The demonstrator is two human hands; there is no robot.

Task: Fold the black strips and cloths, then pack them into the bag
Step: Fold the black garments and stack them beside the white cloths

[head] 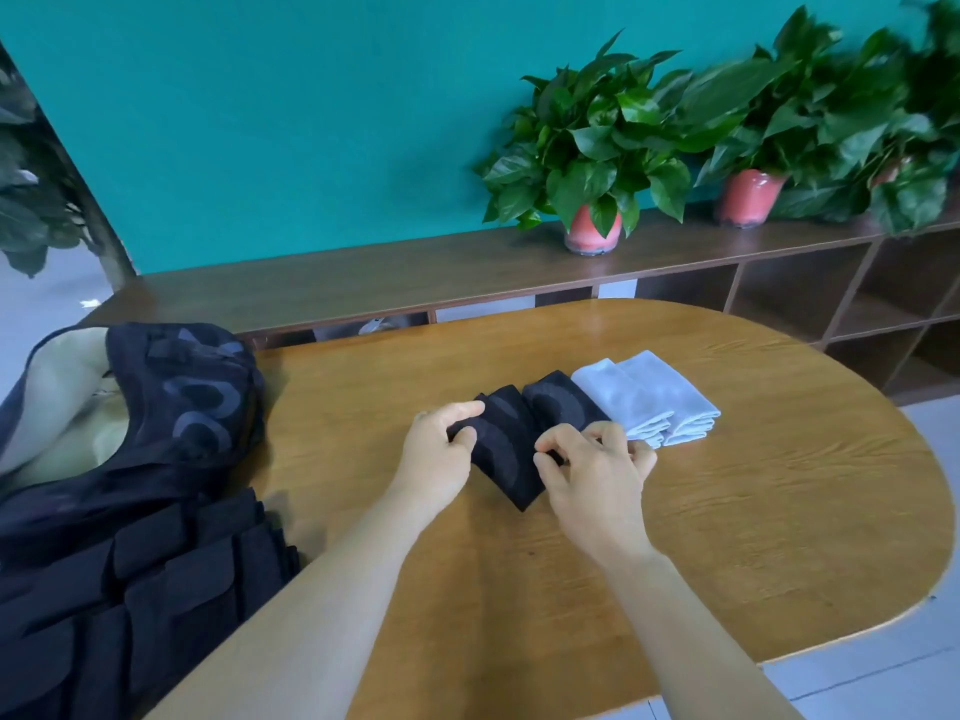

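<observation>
Both hands pinch the nearer folded black strip on the table: left hand at its left edge, right hand at its right. It looks soft, light and limp, so holding both ends should keep the fold. The bag gapes open at left.

Both hands grip one folded strip; another strip then two cloths lie right, the bag far left.

Black strips with grey arcs, pale grey cloths, a black bag, and a teal wall.
</observation>
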